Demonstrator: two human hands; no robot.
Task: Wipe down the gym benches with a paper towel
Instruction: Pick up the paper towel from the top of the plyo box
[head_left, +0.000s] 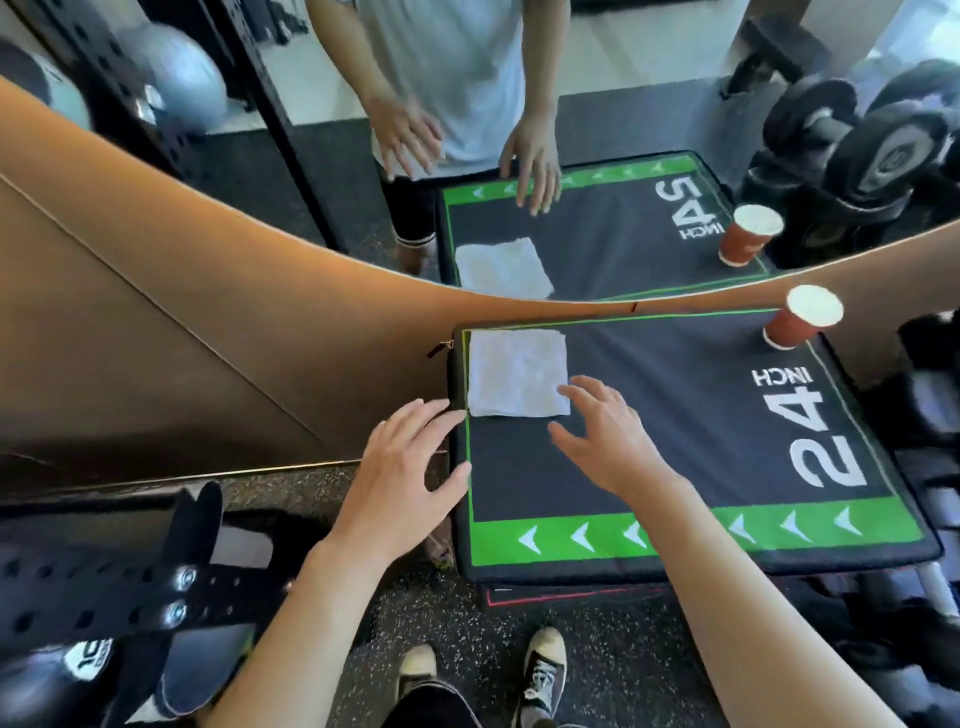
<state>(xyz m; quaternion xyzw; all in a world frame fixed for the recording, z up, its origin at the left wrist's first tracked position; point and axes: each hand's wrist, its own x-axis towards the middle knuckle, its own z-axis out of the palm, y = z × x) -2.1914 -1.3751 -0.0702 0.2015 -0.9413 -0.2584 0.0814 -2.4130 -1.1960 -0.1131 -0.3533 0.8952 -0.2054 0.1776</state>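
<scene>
Folded paper towel (517, 373), light and limp, lies at the padded tabletop's (675, 415) ten o'clock corner; both grips open, right hand (605, 434) nearest; pinch its near edge.

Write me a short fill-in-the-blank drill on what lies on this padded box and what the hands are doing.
1. The folded paper towel lies at the far ____ corner of the padded box.
2. The number printed on the box top is ____.
3. The red paper cup stands ____ at the far right corner.
4. The right hand has its fingers ____, and so does the left hand.

Missing words: left; 24; upright; spread open
</scene>
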